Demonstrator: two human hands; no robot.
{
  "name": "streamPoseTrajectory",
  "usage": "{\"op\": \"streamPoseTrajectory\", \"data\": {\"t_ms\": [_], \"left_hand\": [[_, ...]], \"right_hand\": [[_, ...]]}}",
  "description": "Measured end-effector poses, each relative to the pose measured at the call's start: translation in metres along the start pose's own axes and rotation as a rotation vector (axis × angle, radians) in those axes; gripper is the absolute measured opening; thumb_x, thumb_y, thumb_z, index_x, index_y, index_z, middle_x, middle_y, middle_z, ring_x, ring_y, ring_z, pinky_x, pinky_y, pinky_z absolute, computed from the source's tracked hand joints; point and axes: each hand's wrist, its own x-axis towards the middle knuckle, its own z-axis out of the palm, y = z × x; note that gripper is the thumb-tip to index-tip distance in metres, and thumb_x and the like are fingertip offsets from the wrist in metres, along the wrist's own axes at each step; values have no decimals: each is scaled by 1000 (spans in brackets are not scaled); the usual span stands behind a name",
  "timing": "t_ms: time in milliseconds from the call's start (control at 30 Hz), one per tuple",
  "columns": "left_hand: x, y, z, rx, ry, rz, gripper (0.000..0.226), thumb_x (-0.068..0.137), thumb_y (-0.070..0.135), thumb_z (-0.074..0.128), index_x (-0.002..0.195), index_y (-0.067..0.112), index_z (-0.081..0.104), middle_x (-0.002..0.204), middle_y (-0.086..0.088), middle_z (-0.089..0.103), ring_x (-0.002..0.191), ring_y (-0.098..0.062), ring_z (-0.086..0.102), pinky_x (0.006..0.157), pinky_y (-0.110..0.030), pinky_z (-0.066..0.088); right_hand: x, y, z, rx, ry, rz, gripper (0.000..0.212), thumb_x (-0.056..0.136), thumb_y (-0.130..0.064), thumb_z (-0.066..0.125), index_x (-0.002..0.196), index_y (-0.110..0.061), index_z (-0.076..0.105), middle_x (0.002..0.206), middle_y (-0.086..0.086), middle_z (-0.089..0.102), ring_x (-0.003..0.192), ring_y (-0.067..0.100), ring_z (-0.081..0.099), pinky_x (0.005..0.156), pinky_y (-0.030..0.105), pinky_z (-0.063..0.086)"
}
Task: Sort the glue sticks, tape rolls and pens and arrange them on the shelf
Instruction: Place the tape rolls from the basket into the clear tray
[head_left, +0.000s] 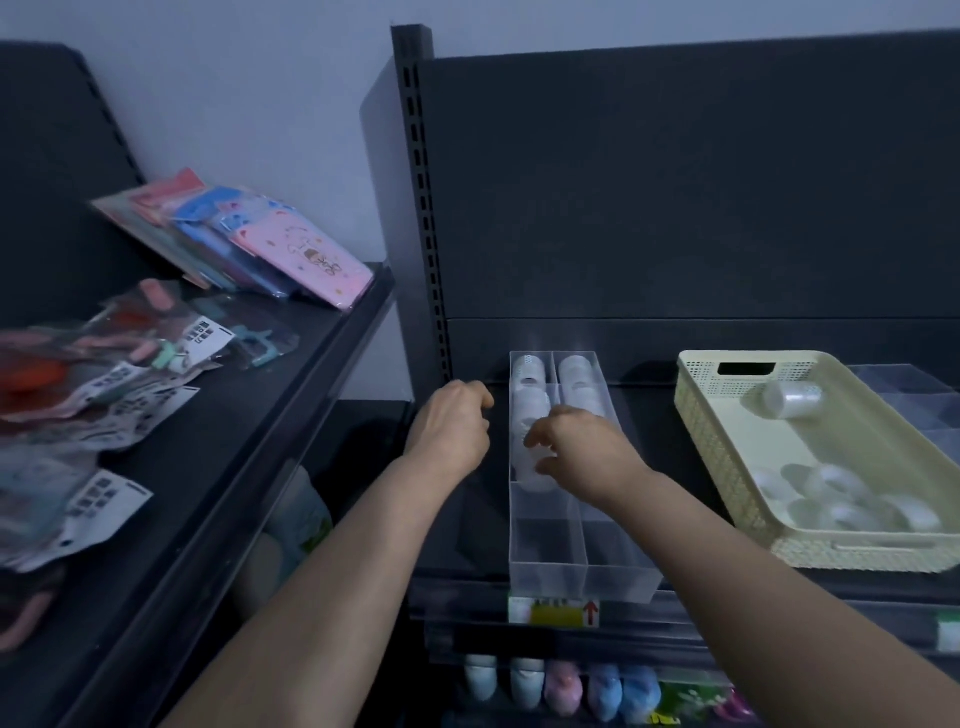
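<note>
A clear divided tray (618, 577) is set on the shelf (660, 447), with rolls (530, 402) lined up in the far part of both lanes. The near compartments are seen to be unfilled. The right hand (587, 457) is held over the left lane, its fingers curled round a roll (532, 467) at the near end of that row. The left hand (452, 421) is held just beside the tray's left wall with fingers curled. Whether anything is gripped or the wall is touched cannot be told.

More rolls (841, 499) are left in the basket (696, 415) to the right, so the sorting is judged to be part done.

Several slips are possible. The roll may be tipped on its side if it is released before it is seated, and the row may then be jammed. The light tray may be pushed along the shelf or toward its front edge if it is pressed by the right hand while not braced by the left. Rolls already placed may be knocked by the wrist as it is withdrawn. Blur and dim light also make a misjudged lane likely.
</note>
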Motion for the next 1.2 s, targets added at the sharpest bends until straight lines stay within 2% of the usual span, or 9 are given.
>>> {"op": "streamPoseTrajectory", "data": {"t_ms": [167, 267, 367, 533, 667, 800, 900, 1067, 1200], "left_hand": [[0, 6, -5, 70, -4, 33, 30, 95, 10, 53, 123, 20, 59, 124, -2, 58, 111, -22, 55, 86, -31, 46], [4, 18, -7, 126, 5, 85, 31, 93, 8, 52, 119, 22, 61, 120, -1, 61, 108, -22, 57, 80, -32, 48], [13, 40, -3, 108, -4, 122, 32, 91, 9, 52, 117, 25, 61, 121, -1, 61, 109, -23, 57, 82, -33, 48], [23, 108, 22, 65, -35, 238, 28, 93, 15, 54, 118, 24, 62, 123, 0, 62, 116, -21, 54, 85, -31, 47], [27, 172, 47, 43, -47, 336, 25, 91, 17, 58, 114, 25, 64, 120, 2, 64, 115, -20, 56, 89, -31, 46], [33, 223, 75, 55, -108, 375, 28, 89, 18, 59, 116, 27, 64, 120, 3, 64, 113, -20, 57, 87, -32, 46], [37, 249, 97, 157, -217, 435, 26, 88, 21, 63, 113, 25, 67, 119, 3, 64, 111, -20, 57, 88, -32, 48], [39, 275, 126, 523, -345, 471, 25, 85, 16, 65, 109, 17, 69, 113, -3, 65, 104, -25, 61, 84, -33, 51], [41, 277, 137, 659, -383, 474, 25, 84, 19, 68, 109, 19, 67, 111, -1, 66, 102, -24, 62, 84, -30, 47]], "right_hand": [[-3, 5, -4, -13, 29, -8, 34, 86, -30, 67, 119, -30, 61, 118, -7, 57, 102, 17, 58, 76, 25, 37], [-10, 14, -15, -51, 103, 23, 29, 88, -34, 62, 117, -34, 62, 119, -7, 58, 104, 20, 58, 81, 30, 37], [-24, 32, -29, -83, 131, 63, 27, 90, -31, 57, 117, -33, 62, 118, -5, 59, 111, 19, 56, 88, 34, 39], [-60, 89, -47, -103, 197, 179, 24, 89, -25, 52, 108, -33, 65, 110, -6, 61, 104, 20, 59, 81, 32, 41], [-93, 155, -60, -98, 165, 314, 26, 91, -26, 56, 114, -33, 64, 116, -8, 63, 106, 16, 60, 89, 32, 44], [-119, 217, -65, -104, 141, 441, 25, 90, -24, 59, 112, -34, 65, 116, -9, 66, 105, 18, 61, 87, 32, 46], [-127, 246, -65, -115, 135, 465, 26, 89, -23, 58, 111, -35, 65, 114, -9, 66, 106, 18, 60, 85, 31, 43], [-120, 264, -63, -105, 123, 351, 25, 90, -23, 57, 112, -34, 65, 114, -9, 66, 108, 16, 58, 92, 31, 40], [-110, 271, -60, -84, 66, 324, 30, 90, -20, 57, 116, -34, 63, 119, -8, 64, 109, 23, 58, 91, 31, 45]]}}
